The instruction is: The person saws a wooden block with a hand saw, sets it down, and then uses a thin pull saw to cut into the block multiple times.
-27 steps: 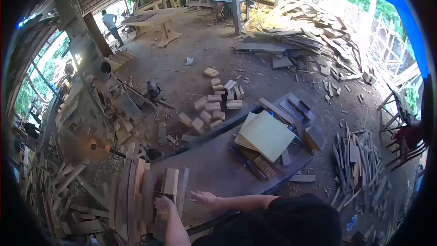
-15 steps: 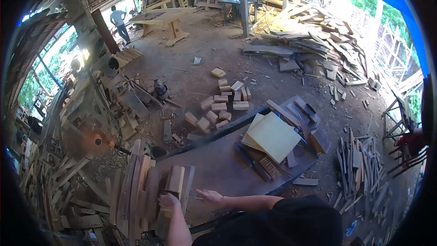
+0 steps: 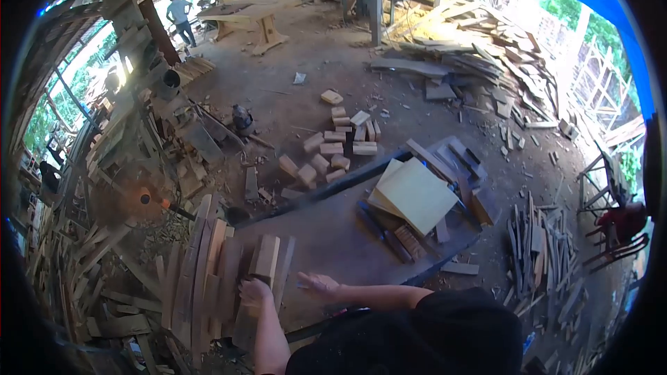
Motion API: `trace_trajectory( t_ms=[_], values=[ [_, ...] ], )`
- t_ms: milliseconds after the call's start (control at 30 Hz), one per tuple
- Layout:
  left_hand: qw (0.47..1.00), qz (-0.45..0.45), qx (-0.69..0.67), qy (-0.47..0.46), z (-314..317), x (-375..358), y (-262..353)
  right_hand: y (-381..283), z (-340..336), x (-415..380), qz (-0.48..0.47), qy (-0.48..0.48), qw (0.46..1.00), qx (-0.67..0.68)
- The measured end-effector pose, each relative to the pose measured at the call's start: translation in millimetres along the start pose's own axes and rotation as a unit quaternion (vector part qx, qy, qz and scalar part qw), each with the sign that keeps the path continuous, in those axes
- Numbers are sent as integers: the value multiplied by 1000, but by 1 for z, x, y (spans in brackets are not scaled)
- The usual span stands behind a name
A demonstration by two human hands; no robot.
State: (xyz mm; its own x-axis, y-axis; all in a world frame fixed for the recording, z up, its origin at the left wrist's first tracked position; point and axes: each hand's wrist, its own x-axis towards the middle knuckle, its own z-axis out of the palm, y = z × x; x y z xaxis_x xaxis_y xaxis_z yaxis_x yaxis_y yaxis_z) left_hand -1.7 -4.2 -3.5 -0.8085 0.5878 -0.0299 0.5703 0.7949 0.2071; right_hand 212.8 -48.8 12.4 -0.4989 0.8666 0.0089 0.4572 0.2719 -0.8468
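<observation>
My left hand point(image 3: 256, 293) is at the near end of a light wooden block point(image 3: 265, 258), its fingers apart and apparently touching the wood. The block lies on darker boards at the left end of the long dark table point(image 3: 326, 236). To its right, my right hand point(image 3: 319, 285) hovers over the table surface with its fingers stretched out and nothing visible in it. A row of upright-edged planks point(image 3: 198, 271) stands just left of my left hand.
Pale square boards point(image 3: 415, 196) lie on the table's right part beside dark tools point(image 3: 384, 230). Beyond the table, short wood blocks point(image 3: 333, 136) are scattered on the floor. Wood strips point(image 3: 538, 246) are piled at right. A person point(image 3: 180, 19) stands far back left.
The view has tilted slightly, shifting the scene up. A thin, dark, rod-like thing seen between my hands before no longer shows. My right hand has moved slightly up in view.
</observation>
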Motion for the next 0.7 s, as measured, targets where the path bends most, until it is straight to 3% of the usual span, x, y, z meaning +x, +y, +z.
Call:
trace_trajectory(
  t_ms=[500, 700],
  values=[
    [998, 60, -27, 5, -5, -2, -4, -4, 3, 3, 46, 2, 997, -57],
    [994, 109, -12, -7, -5, -1, -11, -16, -3, -1, 29, 49, 994, -92]
  ],
)
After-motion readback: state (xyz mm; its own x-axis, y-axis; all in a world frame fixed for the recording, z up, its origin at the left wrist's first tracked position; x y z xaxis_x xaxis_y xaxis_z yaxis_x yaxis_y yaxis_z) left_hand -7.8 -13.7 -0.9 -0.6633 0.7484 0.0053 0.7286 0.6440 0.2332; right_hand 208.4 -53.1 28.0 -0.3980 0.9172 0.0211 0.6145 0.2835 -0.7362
